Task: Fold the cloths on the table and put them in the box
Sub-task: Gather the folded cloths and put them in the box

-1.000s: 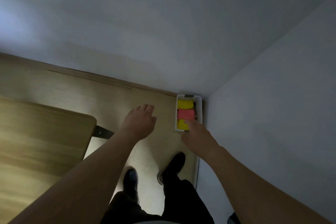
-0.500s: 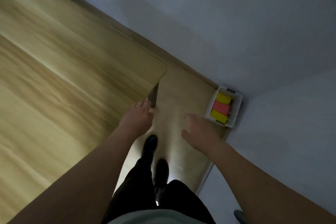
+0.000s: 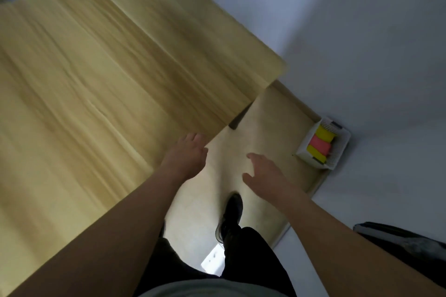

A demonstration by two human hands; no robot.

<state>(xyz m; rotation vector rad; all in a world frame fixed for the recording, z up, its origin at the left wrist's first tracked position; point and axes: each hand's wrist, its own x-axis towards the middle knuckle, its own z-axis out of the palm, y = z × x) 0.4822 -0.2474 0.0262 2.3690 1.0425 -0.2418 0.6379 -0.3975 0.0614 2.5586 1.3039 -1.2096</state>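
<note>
Though blurred, box (image 3: 342,142) contents half-hidden.

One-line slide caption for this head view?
Both hands, left and right, empty; folded yellow and pink cloths sit in the white box on the floor.

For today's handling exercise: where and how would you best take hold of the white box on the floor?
Grip the white box by the rims of its two long walls, one hand each, coming from above. It sits in the wall corner, so its far sides look blocked, and the folded cloths fill the inside, leaving only the rims free.
</note>
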